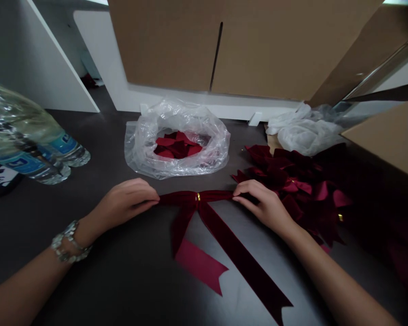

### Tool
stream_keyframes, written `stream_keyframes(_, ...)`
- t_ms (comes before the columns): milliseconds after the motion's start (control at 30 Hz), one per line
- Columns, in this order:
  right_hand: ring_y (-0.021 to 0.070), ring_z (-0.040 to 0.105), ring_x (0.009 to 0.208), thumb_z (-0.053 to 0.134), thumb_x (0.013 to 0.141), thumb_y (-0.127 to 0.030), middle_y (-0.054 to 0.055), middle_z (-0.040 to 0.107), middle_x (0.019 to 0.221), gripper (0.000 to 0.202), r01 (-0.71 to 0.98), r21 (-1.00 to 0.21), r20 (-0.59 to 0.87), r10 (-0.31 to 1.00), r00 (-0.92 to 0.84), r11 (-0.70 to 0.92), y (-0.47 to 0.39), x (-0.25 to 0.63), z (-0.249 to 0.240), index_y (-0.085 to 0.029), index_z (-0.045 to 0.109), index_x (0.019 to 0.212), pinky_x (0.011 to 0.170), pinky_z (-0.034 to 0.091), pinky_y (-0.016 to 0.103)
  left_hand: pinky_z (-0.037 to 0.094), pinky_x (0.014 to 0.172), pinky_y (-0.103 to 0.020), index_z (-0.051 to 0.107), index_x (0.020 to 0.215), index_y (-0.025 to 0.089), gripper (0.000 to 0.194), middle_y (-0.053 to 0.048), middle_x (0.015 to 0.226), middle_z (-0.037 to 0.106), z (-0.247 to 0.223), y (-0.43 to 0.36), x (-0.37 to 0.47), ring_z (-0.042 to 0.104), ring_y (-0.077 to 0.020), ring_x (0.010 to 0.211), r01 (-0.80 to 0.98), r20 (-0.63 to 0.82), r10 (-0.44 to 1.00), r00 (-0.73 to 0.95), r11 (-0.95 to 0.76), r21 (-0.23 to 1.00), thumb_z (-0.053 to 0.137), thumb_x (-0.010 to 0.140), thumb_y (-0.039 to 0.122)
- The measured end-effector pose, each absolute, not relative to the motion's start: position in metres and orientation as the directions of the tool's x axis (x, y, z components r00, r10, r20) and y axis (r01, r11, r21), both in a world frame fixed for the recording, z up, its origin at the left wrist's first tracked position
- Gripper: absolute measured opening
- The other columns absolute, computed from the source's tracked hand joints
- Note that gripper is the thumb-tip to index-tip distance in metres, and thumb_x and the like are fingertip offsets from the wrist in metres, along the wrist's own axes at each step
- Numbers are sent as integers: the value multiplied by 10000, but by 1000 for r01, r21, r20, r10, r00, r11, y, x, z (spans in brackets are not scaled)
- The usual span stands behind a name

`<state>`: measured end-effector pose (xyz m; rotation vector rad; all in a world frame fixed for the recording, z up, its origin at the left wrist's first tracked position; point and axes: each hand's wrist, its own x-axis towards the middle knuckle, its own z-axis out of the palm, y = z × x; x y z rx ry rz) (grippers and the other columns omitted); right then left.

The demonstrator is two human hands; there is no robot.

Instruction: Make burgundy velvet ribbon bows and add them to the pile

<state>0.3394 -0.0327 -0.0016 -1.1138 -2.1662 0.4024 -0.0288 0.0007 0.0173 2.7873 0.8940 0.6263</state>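
A dark red velvet bow (224,231) with a gold band at its middle is stretched sideways between my two hands. My left hand (131,201) pinches its left loop end, and my right hand (258,201) pinches the right one. Two tails with notched ends hang toward me over the dark table (122,280); the left tail is folded to show its lighter pink-red side. Beyond the bow, a clear plastic bag (136,154) stands open with red pieces (178,147) inside. To the right of my right hand lies a pile of dark red bows (299,181).
Large plastic bottles (30,136) stand at the left, beside a dark item with white marks (3,179). Cardboard (251,50) leans against a white panel (119,90) at the back. Crumpled white plastic (306,131) and a cardboard flap (391,136) are at the right.
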Motion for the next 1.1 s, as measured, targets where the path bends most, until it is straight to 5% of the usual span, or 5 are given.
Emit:
stream_keyframes(400, 181, 561, 901, 568, 898, -257, 45, 629, 920, 67, 610, -589, 276, 841, -465, 530, -29, 341, -1, -216, 617, 879, 825, 454, 317, 428, 809, -266, 609, 911, 208, 112, 0, 904, 655, 6, 8, -25, 585, -142, 866, 540, 165, 629, 760, -752, 378, 507, 927, 250)
stream_keyframes(733, 183, 572, 887, 538, 910, -250, 48, 634, 900, 102, 619, -601, 244, 854, -460, 505, -29, 343, 0, -208, 613, 854, 820, 457, 317, 419, 689, -237, 642, 889, 216, 179, -2, 799, 628, 10, 5, -22, 563, -138, 765, 505, 204, 606, 769, -770, 390, 470, 934, 192)
stream_keyframes(1100, 194, 596, 879, 551, 897, -258, 53, 654, 895, 107, 619, -602, 260, 856, -446, 505, -29, 343, 1, -216, 631, 841, 808, 483, 340, 414, 744, -281, 660, 963, 250, 238, -15, 875, 633, 14, 2, -24, 560, -160, 828, 529, 137, 596, 791, -779, 335, 433, 938, 183)
